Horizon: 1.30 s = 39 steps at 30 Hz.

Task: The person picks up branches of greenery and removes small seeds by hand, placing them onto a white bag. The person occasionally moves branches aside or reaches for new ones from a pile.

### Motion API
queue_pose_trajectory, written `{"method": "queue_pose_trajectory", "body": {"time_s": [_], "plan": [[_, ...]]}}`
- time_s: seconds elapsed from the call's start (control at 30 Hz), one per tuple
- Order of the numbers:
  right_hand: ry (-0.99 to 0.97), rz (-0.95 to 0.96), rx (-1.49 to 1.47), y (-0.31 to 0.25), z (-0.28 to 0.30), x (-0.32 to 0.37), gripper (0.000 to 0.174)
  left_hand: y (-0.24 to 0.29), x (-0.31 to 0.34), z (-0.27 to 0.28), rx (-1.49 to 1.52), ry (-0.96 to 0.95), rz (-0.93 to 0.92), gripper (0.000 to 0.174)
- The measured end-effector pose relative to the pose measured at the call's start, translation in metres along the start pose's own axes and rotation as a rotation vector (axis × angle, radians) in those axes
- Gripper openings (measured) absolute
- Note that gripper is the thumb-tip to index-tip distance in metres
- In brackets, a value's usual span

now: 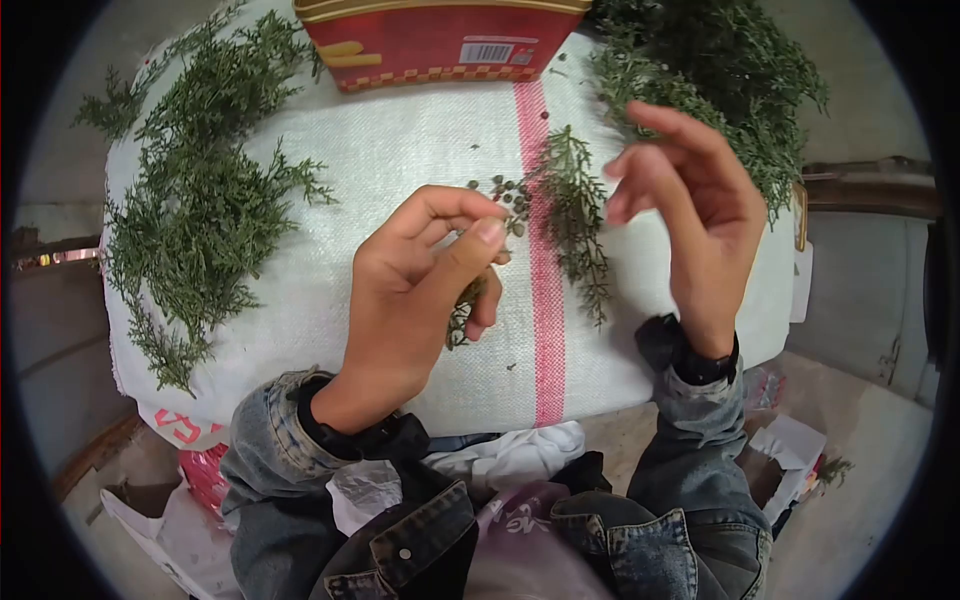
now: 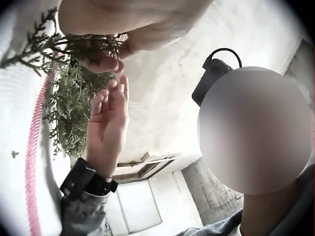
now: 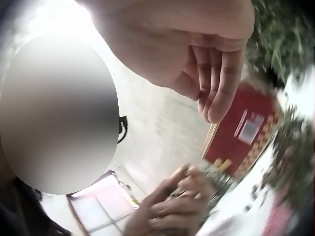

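In the head view the left hand (image 1: 415,285) pinches a small green sprig (image 1: 462,315) between thumb and fingers, its leaves hanging below the palm. The left wrist view shows that sprig (image 2: 47,51) under the fingers. To the right, the right hand (image 1: 700,205) is raised above the cloth with loosely bent fingers and nothing visible in them. Small dark berries (image 1: 508,190) lie on the white woven cloth (image 1: 400,130) just beyond the left fingertips. One loose sprig (image 1: 575,220) lies between the hands, beside the pink stripe (image 1: 549,350).
A red box (image 1: 430,50) stands at the far edge of the cloth. Leafy branches (image 1: 210,180) cover the left side, and a darker green heap (image 1: 740,80) lies at the far right. Below the near edge are a white bag (image 1: 180,535) and an open carton (image 1: 790,450).
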State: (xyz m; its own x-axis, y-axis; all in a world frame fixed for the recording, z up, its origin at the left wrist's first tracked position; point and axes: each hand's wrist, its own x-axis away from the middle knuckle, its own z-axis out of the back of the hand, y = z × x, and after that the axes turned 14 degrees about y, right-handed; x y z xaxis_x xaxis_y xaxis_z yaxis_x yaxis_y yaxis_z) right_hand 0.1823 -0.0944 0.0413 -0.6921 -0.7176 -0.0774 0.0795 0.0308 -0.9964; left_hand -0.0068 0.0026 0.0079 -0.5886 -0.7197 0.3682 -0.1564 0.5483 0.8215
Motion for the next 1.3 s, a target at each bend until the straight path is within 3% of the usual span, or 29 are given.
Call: {"method": "queue_pose_trajectory", "body": {"time_s": [0.03, 0.07, 0.17, 0.33, 0.47, 0.83, 1.0, 1.1, 1.3], "plan": [[0.093, 0.142, 0.125, 0.003, 0.006, -0.007, 0.032, 0.002, 0.0, 0.0, -0.006, -0.003, 0.035, 0.016], [0.099, 0.149, 0.127, 0.007, 0.01, -0.013, 0.032, 0.003, 0.001, -0.001, -0.014, -0.005, 0.073, 0.015], [-0.131, 0.57, 0.719, 0.022, 0.02, -0.026, 0.041, 0.007, 0.001, -0.004, 0.056, 0.013, 0.156, 0.014], [-0.322, 0.652, 0.894, 0.02, 0.017, -0.02, 0.047, 0.002, 0.002, -0.001, 0.077, -0.005, 0.123, 0.015], [-0.358, 0.504, 0.911, 0.014, 0.016, -0.019, 0.046, -0.003, 0.002, -0.002, -0.012, 0.019, 0.001, 0.018], [-0.297, 0.773, 0.894, 0.011, 0.026, -0.023, 0.021, -0.005, 0.0, 0.0, -0.037, 0.014, 0.015, 0.018], [-0.234, 0.664, 0.79, 0.003, 0.032, -0.023, 0.01, -0.001, 0.0, 0.0, 0.052, 0.094, 0.11, 0.018], [-0.072, 0.348, 0.681, 0.003, 0.028, -0.018, 0.012, -0.002, 0.001, 0.001, 0.059, 0.063, 0.093, 0.017], [-0.11, 0.067, 0.265, 0.011, 0.014, -0.007, 0.019, 0.001, 0.002, 0.001, 0.028, 0.026, 0.121, 0.011]]}}
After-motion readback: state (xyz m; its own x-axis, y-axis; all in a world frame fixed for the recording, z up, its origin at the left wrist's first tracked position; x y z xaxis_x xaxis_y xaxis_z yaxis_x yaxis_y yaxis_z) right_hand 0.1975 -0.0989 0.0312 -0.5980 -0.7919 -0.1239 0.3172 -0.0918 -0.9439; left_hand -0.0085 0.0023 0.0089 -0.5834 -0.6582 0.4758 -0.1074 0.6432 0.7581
